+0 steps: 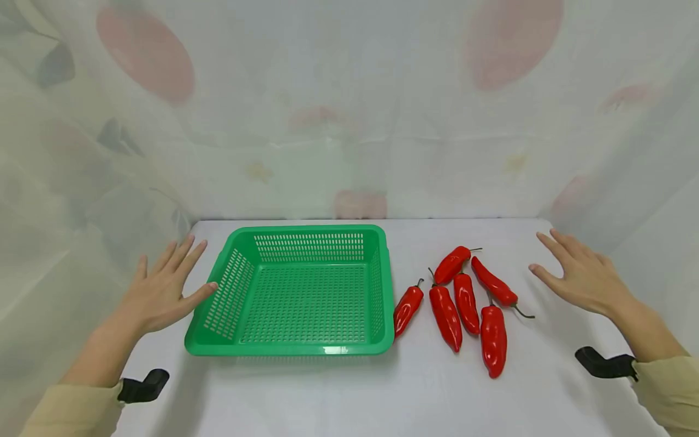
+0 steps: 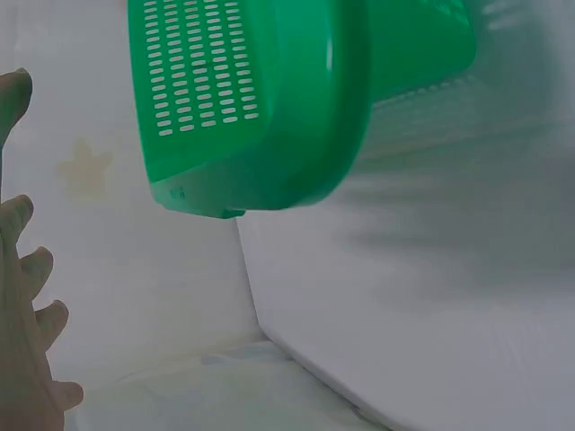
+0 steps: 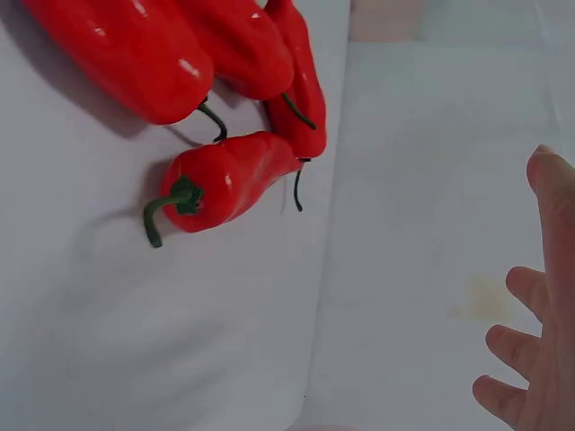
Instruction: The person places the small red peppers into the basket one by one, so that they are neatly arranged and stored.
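Observation:
A green plastic basket (image 1: 289, 351) with slotted walls stands on the white table, with bare mesh showing inside. Several glossy red peppers (image 1: 494, 340) with dark green stems lie loosely grouped to its right; the leftmost pepper (image 1: 408, 309) lies right at the basket's wall. My left hand (image 1: 164, 288) is spread with straight fingers by the basket's left side, its thumb overlapping the rim in the head view. To the right of the peppers, my right hand (image 1: 581, 273) is held with fingers extended and nothing in it. In the right wrist view, a pepper (image 3: 220, 184) shows its curved stem.
A pale curtain (image 1: 349, 121) with faded red and grey prints hangs behind and along both sides of the table (image 1: 327, 400). Black straps with small mounts (image 1: 144, 386) sit at both wrists, over beige sleeves (image 1: 76, 409).

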`<state>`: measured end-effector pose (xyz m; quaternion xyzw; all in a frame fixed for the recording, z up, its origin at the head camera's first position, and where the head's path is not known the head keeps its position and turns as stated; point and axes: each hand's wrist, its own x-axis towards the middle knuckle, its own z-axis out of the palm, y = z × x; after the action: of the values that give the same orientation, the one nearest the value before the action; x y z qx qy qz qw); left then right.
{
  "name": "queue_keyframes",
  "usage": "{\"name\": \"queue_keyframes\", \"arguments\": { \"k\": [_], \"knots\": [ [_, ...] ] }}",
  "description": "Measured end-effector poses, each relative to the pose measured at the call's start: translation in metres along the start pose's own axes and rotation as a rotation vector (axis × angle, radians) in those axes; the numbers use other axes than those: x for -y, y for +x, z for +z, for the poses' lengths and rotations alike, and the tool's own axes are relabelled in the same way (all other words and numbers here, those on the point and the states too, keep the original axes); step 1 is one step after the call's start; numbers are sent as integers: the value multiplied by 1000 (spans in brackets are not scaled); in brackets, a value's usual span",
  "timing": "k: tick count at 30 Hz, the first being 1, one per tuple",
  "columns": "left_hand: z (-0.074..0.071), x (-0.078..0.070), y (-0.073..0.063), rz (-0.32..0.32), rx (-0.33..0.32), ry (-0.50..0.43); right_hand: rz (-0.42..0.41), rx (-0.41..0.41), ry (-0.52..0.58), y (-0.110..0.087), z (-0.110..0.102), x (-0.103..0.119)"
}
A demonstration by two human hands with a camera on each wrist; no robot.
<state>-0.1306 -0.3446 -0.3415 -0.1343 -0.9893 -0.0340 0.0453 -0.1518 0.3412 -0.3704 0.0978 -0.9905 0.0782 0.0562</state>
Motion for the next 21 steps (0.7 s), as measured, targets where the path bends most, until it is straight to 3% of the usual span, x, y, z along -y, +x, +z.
{"name": "queue_keyframes", "arguments": {
  "k": [10,21],
  "knots": [
    [2,2,-1,-29,-77,-145,-10,-91,75,1,-2,9],
    [12,7,-6,-103,-111,-332,29,-160,180,-2,4,24]
  ]
}}
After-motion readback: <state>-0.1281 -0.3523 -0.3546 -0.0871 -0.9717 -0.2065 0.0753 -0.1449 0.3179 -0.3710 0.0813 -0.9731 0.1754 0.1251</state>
